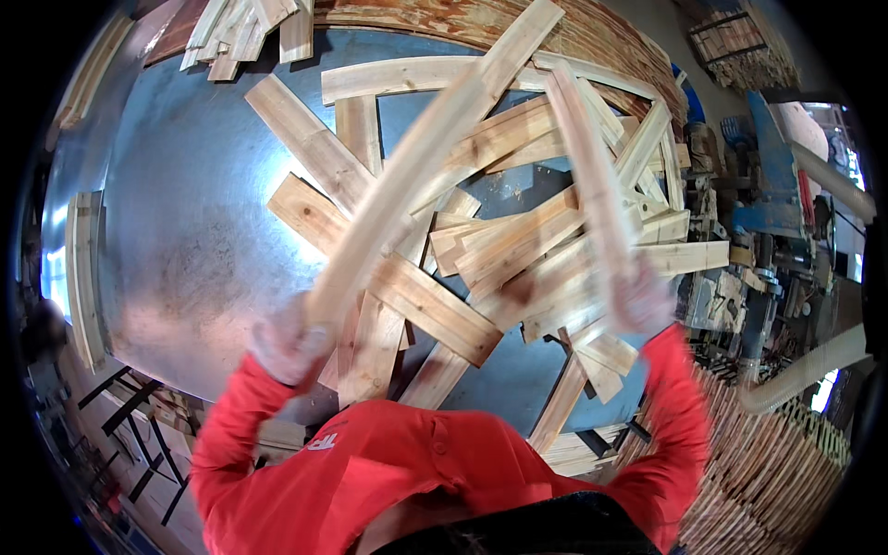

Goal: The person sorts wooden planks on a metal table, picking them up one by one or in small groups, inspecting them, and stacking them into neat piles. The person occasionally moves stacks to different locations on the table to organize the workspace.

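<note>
My left hand, in a pale glove, is closed round the near end of a long wooden board that slants up and away to the right. In my right hand, also gloved, is the near end of a second wooden board, tilted away to the left. Motion blurs both hands and boards. Beneath them a loose heap of short wooden boards lies crisscrossed on the blue-grey metal table. Some boards in the heap show dark knots.
A stack of boards lies at the far left of the table, with reddish-brown wood sheets along the far edge. Boards lean at the left edge. Blue machinery and a hose stand right, above stacked wood strips.
</note>
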A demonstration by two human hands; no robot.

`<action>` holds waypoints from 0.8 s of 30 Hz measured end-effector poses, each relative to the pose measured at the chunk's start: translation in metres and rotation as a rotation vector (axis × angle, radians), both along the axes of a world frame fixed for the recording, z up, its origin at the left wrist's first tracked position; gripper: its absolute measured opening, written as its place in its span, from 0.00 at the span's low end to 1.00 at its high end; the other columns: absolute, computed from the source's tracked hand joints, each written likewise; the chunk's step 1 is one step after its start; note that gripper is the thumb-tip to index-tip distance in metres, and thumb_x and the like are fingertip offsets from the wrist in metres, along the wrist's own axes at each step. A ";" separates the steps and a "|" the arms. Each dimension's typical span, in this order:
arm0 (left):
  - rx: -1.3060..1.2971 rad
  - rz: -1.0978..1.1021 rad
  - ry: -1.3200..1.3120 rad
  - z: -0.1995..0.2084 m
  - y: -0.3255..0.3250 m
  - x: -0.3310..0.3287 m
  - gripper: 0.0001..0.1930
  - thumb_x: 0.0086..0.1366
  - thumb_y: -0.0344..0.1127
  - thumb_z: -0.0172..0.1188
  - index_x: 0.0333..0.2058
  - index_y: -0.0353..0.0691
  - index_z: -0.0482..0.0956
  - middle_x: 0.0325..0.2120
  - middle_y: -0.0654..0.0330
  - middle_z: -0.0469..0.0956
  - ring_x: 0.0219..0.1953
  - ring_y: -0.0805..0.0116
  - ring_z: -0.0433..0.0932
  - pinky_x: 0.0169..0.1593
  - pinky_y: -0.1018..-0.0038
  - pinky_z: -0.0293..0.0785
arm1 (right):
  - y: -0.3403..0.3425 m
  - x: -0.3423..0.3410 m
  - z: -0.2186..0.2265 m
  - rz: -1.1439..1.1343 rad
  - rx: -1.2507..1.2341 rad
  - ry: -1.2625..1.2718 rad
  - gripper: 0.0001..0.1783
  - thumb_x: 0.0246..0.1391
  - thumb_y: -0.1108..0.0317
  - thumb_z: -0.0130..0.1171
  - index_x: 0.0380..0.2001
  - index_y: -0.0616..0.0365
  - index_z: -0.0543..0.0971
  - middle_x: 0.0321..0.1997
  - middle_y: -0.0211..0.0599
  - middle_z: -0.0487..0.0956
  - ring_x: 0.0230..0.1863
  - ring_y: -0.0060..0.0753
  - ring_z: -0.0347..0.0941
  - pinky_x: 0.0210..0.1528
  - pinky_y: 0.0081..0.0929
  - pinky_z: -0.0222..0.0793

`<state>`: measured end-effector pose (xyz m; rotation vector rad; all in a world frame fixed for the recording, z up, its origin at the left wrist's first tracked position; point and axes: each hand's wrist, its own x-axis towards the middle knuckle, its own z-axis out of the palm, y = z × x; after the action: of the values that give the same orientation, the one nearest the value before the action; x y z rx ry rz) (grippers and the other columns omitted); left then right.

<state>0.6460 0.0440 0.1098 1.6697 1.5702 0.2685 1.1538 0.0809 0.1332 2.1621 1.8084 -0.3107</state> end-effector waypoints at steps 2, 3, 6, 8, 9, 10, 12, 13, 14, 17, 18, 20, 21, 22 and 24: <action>0.436 -0.186 -0.145 -0.020 -0.013 0.052 0.25 0.63 0.45 0.54 0.52 0.33 0.70 0.27 0.52 0.78 0.23 0.59 0.78 0.27 0.67 0.77 | -0.087 -0.026 -0.075 -0.401 0.203 0.631 0.38 0.58 0.47 0.57 0.60 0.67 0.65 0.57 0.49 0.72 0.57 0.38 0.69 0.57 0.29 0.67; 0.334 -0.360 -0.150 -0.028 -0.013 0.075 0.24 0.64 0.46 0.55 0.52 0.35 0.71 0.30 0.52 0.78 0.27 0.59 0.79 0.31 0.65 0.77 | -0.107 -0.059 -0.090 -0.614 0.259 1.184 0.39 0.59 0.47 0.56 0.61 0.67 0.64 0.58 0.52 0.71 0.58 0.46 0.69 0.59 0.35 0.65; -0.114 -0.581 -0.662 -0.048 0.032 0.128 0.21 0.65 0.48 0.56 0.51 0.42 0.76 0.40 0.49 0.79 0.40 0.57 0.80 0.40 0.60 0.78 | -0.131 -0.086 -0.144 -0.511 0.721 0.620 0.41 0.59 0.48 0.55 0.63 0.70 0.59 0.60 0.58 0.68 0.60 0.48 0.67 0.58 0.37 0.66; 0.253 -0.447 -0.129 -0.045 0.117 0.143 0.21 0.66 0.50 0.53 0.51 0.43 0.76 0.37 0.48 0.80 0.38 0.52 0.81 0.39 0.60 0.79 | -0.125 -0.094 -0.150 -0.522 0.855 0.688 0.40 0.58 0.49 0.55 0.63 0.69 0.60 0.60 0.59 0.67 0.61 0.52 0.66 0.60 0.40 0.64; 0.355 -0.342 0.140 -0.042 0.159 0.147 0.22 0.66 0.51 0.52 0.51 0.44 0.76 0.35 0.47 0.81 0.37 0.50 0.81 0.38 0.60 0.79 | -0.119 -0.104 -0.152 -0.480 0.893 0.639 0.40 0.58 0.49 0.56 0.62 0.68 0.60 0.60 0.60 0.67 0.61 0.55 0.65 0.61 0.43 0.62; 0.394 -0.267 0.212 -0.073 0.224 0.141 0.26 0.65 0.53 0.52 0.57 0.47 0.70 0.46 0.47 0.78 0.38 0.50 0.81 0.37 0.58 0.79 | -0.096 -0.114 -0.132 -0.329 0.882 0.409 0.39 0.57 0.49 0.56 0.62 0.67 0.62 0.59 0.60 0.67 0.61 0.59 0.64 0.62 0.46 0.60; 0.535 -0.203 0.641 -0.109 0.327 0.113 0.41 0.59 0.57 0.58 0.66 0.48 0.52 0.63 0.49 0.61 0.61 0.51 0.66 0.59 0.52 0.66 | -0.044 -0.121 -0.103 0.015 0.930 0.044 0.40 0.54 0.48 0.57 0.62 0.65 0.63 0.60 0.61 0.66 0.62 0.64 0.62 0.64 0.50 0.57; 0.534 -0.182 0.840 -0.103 0.349 0.117 0.41 0.52 0.57 0.63 0.61 0.47 0.59 0.61 0.52 0.63 0.65 0.52 0.59 0.61 0.47 0.58 | -0.020 -0.119 -0.101 0.001 0.887 0.214 0.40 0.53 0.48 0.58 0.62 0.65 0.63 0.62 0.61 0.64 0.63 0.64 0.60 0.64 0.50 0.56; 0.556 -0.161 0.902 -0.122 0.366 0.108 0.42 0.51 0.56 0.64 0.61 0.47 0.59 0.61 0.52 0.63 0.65 0.52 0.60 0.60 0.44 0.57 | 0.009 -0.124 -0.102 -0.012 0.845 0.392 0.41 0.52 0.48 0.59 0.61 0.65 0.63 0.64 0.62 0.62 0.64 0.64 0.59 0.65 0.49 0.56; 0.308 -0.230 0.780 -0.148 0.399 0.124 0.37 0.52 0.49 0.64 0.59 0.47 0.62 0.60 0.52 0.65 0.65 0.53 0.61 0.59 0.43 0.56 | 0.136 -0.152 -0.121 -0.195 0.704 0.648 0.47 0.51 0.46 0.59 0.65 0.67 0.57 0.69 0.63 0.55 0.70 0.63 0.50 0.70 0.47 0.48; 0.153 -0.253 0.716 -0.153 0.400 0.125 0.33 0.53 0.47 0.63 0.58 0.47 0.64 0.59 0.52 0.66 0.65 0.54 0.61 0.59 0.44 0.57 | 0.181 -0.170 -0.139 -0.325 0.614 0.715 0.51 0.50 0.44 0.60 0.66 0.67 0.53 0.70 0.64 0.53 0.71 0.63 0.47 0.72 0.45 0.43; 0.292 -0.260 0.681 -0.163 0.418 0.134 0.26 0.56 0.43 0.61 0.55 0.48 0.69 0.57 0.53 0.69 0.64 0.57 0.62 0.59 0.43 0.57 | 0.254 -0.200 -0.166 -0.543 0.404 0.581 0.58 0.47 0.42 0.61 0.68 0.66 0.45 0.71 0.66 0.49 0.72 0.64 0.43 0.74 0.45 0.30; 0.345 -0.262 0.685 -0.168 0.423 0.128 0.23 0.58 0.42 0.60 0.53 0.49 0.71 0.56 0.53 0.70 0.64 0.58 0.63 0.59 0.43 0.57 | 0.272 -0.209 -0.175 -0.553 0.367 0.455 0.59 0.47 0.41 0.61 0.68 0.66 0.44 0.71 0.66 0.48 0.73 0.64 0.42 0.74 0.46 0.29; 0.389 -0.238 0.744 -0.166 0.417 0.127 0.17 0.61 0.41 0.57 0.50 0.49 0.75 0.53 0.56 0.74 0.63 0.61 0.65 0.60 0.43 0.56 | 0.283 -0.222 -0.181 -0.550 0.317 0.336 0.60 0.46 0.41 0.61 0.69 0.65 0.43 0.71 0.67 0.47 0.73 0.63 0.41 0.74 0.47 0.27; 0.317 -0.246 0.918 -0.136 0.425 0.116 0.30 0.57 0.47 0.61 0.58 0.51 0.66 0.58 0.56 0.68 0.66 0.59 0.60 0.62 0.45 0.55 | 0.299 -0.233 -0.201 -0.583 0.274 0.185 0.60 0.46 0.43 0.62 0.69 0.65 0.42 0.72 0.65 0.45 0.73 0.62 0.40 0.73 0.50 0.26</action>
<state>0.7624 0.4685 -0.0260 2.4045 1.9865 -0.4766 0.9206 0.3796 -0.0675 2.9217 1.3207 -0.4194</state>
